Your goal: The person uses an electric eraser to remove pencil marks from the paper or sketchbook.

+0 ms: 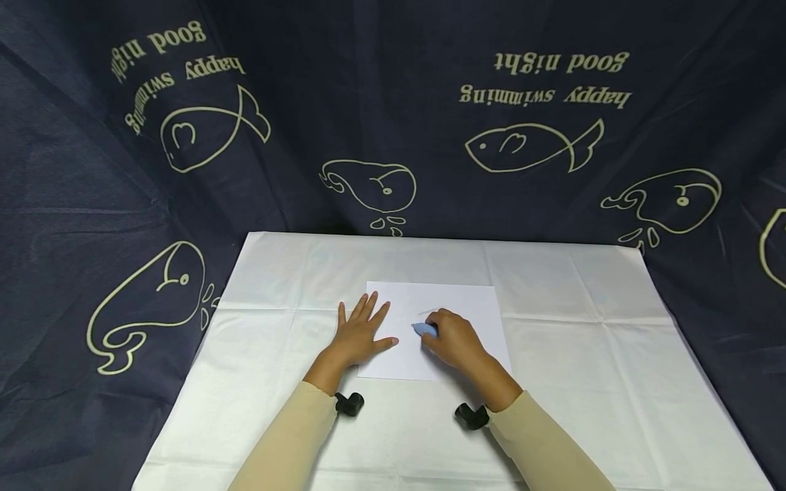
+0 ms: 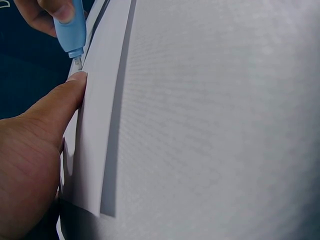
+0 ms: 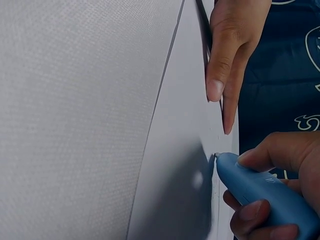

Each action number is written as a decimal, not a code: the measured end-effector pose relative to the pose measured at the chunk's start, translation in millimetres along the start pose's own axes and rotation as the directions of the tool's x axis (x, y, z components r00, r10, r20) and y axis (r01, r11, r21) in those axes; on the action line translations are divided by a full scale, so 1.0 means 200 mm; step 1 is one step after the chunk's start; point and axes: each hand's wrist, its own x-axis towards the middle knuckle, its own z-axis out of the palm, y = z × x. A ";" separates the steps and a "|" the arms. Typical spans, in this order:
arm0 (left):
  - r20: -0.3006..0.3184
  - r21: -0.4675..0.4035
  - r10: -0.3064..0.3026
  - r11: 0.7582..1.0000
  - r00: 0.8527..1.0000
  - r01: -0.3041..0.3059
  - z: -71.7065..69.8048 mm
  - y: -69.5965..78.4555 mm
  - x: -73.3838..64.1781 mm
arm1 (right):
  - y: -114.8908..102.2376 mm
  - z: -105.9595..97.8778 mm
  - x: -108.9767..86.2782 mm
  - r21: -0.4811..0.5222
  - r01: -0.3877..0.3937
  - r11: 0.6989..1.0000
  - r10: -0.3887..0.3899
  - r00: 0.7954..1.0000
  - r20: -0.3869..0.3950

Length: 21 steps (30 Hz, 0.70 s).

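Observation:
A white sheet of paper [image 1: 399,367] lies on the white-covered table. My left hand [image 1: 356,339] rests on its left part, fingers spread and thumb pointing toward the middle. In my right hand [image 1: 457,341] I grip a light blue electric eraser [image 1: 425,329], a thick rounded body with a narrow pale tip. The right wrist view shows my thumb along the top of the eraser [image 3: 265,192] and the other fingers curled underneath. Its tip meets the paper [image 3: 170,120], where small specks show close by. A faint grey streak [image 1: 430,311] crosses the sheet near my right fingers.
The white tablecloth [image 1: 571,368] has fold creases. Behind and to the sides hangs a dark blue cloth [image 1: 295,82] with fish and whale drawings and upside-down lettering. Black wrist cameras [image 1: 350,404] sit at both cuffs of the beige sleeves.

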 end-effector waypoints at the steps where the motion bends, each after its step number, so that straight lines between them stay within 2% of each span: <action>1: 0.005 0.000 -0.003 1.000 1.000 0.003 0.00 0.00 0.00 | 0.00 0.00 0.00 -0.001 -0.004 1.000 0.004 1.000 0.001; 14: 0.023 0.015 -0.017 1.000 1.000 0.017 0.01 0.00 0.01 | 0.01 0.00 -0.01 0.003 -0.016 1.000 0.016 1.000 0.009; 17: 0.008 0.004 -0.010 1.000 1.000 0.010 0.01 -0.01 0.01 | 0.01 -0.01 -0.01 -0.008 -0.028 1.000 0.028 1.000 0.001; 21: 0.000 0.004 -0.008 1.000 1.000 0.008 0.01 -0.01 0.01 | 0.01 -0.01 0.00 0.003 -0.026 1.000 0.026 0.999 0.027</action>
